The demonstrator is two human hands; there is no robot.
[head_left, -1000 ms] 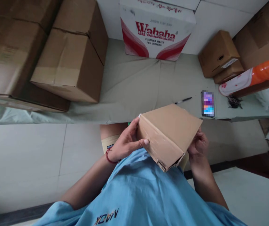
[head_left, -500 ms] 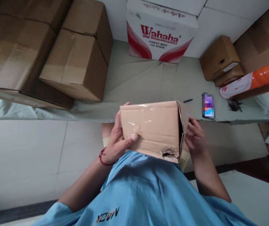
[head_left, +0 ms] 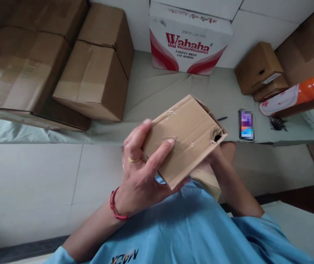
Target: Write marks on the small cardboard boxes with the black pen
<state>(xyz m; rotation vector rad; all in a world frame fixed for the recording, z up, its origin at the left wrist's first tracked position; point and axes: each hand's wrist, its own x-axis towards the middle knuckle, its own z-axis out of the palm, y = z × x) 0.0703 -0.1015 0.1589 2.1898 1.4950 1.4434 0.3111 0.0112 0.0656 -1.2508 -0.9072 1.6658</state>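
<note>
1. You have one bench (head_left: pixel 157 91) in front of you, draped in a pale cloth, and everything else but the box in your hands lies on it.
2. At its left end, as far as the edges show, are three large brown cartons (head_left: pixel 91 79), the leftmost resting on a flatter one. A fourth big brown carton (head_left: pixel 305 44) fills the far right corner.
3. One white and red Wahaha carton (head_left: pixel 191 40) stands against the wall, centre back.
4. Two little brown boxes (head_left: pixel 259 66) are stacked just left of the right-hand carton.
5. One orange and white object (head_left: pixel 296 94) lies just beside that stack, on its right.
6. One small cardboard box (head_left: pixel 184 135), taped and torn at its right corner, is the thing you hold. It is tilted, above your lap, at the bench's near edge.
7. Your left hand (head_left: pixel 140 172) clasps the box's left end. Its fingers (head_left: pixel 146 126) curl over the far edge and its thumb lies flat across the top face.
8. Your right hand (head_left: pixel 213 156) reaches under the box. Its fingers are hidden, so I cannot tell whether they are spread or curled.
9. One phone (head_left: pixel 246 124), one bunch of keys (head_left: pixel 277 124) and one pen (head_left: pixel 222 118) lie near the bench's front right edge, with the phone between the other two.
</note>
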